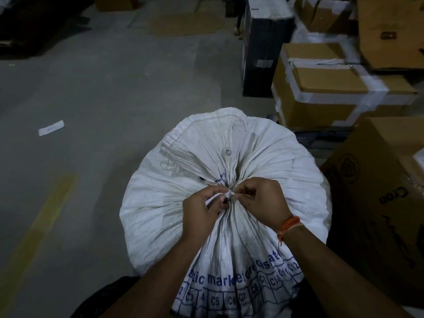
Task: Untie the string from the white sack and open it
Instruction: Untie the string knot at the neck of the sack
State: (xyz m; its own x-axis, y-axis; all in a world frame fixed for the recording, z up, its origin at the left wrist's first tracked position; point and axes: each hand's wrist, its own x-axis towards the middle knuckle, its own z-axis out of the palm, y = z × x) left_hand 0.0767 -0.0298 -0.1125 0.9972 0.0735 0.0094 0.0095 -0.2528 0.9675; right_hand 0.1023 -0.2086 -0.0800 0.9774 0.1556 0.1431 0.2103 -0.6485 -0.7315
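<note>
Head cam, looks fwd/down, close over sack [226, 191], floor [91, 99] beyond.

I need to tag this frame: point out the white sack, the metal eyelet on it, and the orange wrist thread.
white sack [270, 157]: head view, on the bulging woven fabric right of the gathered neck.
metal eyelet [228, 151]: head view, on the ring itself.
orange wrist thread [289, 224]: head view, on the band around the right wrist.

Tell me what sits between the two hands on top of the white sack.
In the head view, the tied neck of the white sack, with its string knot, sits between the left hand and right hand; both pinch it.
</note>
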